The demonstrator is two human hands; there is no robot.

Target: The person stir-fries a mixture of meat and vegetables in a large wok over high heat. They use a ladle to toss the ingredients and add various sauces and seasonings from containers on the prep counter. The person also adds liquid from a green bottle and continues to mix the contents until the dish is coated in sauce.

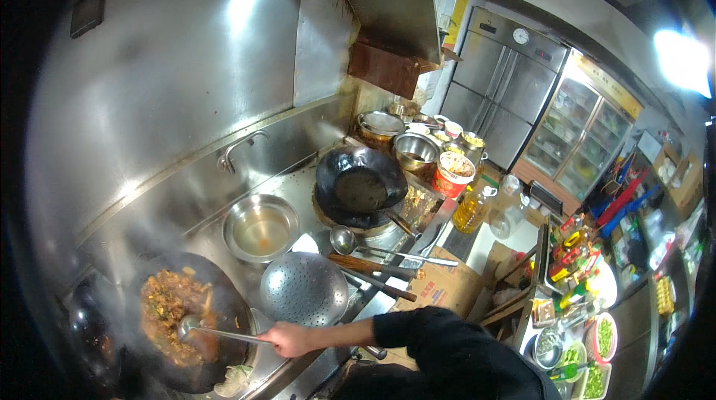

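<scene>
My right hand (286, 339) is closed around the handle of a metal ladle (190, 328). The ladle's bowl rests among browned, chopped food (173, 302) in a large dark wok (226, 288) at the lower left. Steam rises over the wok and blurs its far side. On the wok's near rim lies a crumpled pale cloth (233, 381). Just beyond my right hand sits a perforated metal strainer (304, 290). My left hand is out of view.
A metal basin of cloudy liquid (261, 229) stands below a tap (240, 151). Farther right are an empty wok (362, 182), a second ladle (343, 240), a bamboo brush (369, 266) and an oil jug (472, 209). Bottles (568, 263) and chopped greens (604, 335) crowd the right-hand counter.
</scene>
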